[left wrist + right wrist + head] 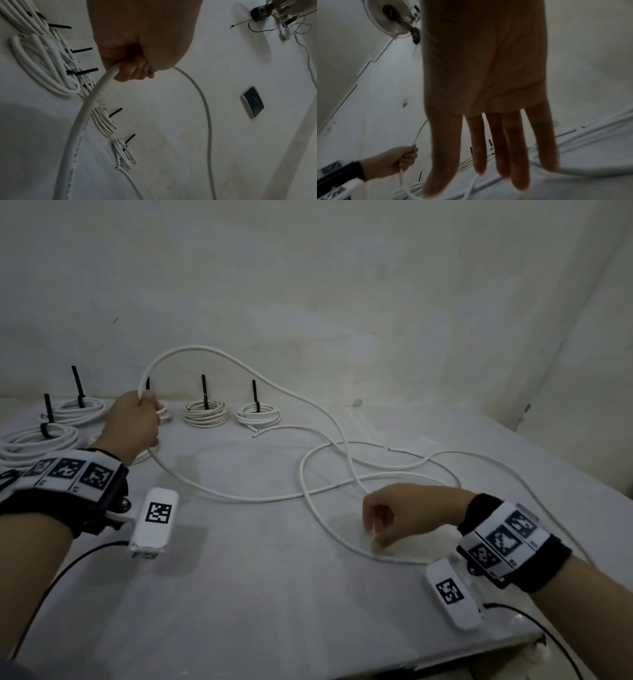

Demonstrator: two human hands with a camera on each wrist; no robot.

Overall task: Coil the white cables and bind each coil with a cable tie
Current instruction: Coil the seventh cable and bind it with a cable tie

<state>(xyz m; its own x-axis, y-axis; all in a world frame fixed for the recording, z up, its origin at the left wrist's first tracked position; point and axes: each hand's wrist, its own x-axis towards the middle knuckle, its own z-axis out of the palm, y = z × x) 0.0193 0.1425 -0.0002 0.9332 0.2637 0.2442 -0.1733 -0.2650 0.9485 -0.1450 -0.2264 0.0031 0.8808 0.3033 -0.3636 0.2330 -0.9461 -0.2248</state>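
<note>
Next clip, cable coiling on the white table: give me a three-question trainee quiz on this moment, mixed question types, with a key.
1. True or false: the left hand grips the loose white cable in a closed fist.
2. Multiple choice: the right hand is
A) pinching a cable tie
B) reaching down over the loose white cable on the table, nothing gripped
C) resting on a bound coil
3. Fill in: the black cable tie on the bound coil in the back row points ____.

Key:
1. True.
2. B; the right wrist view shows straight, spread fingers.
3. Upward.
</note>
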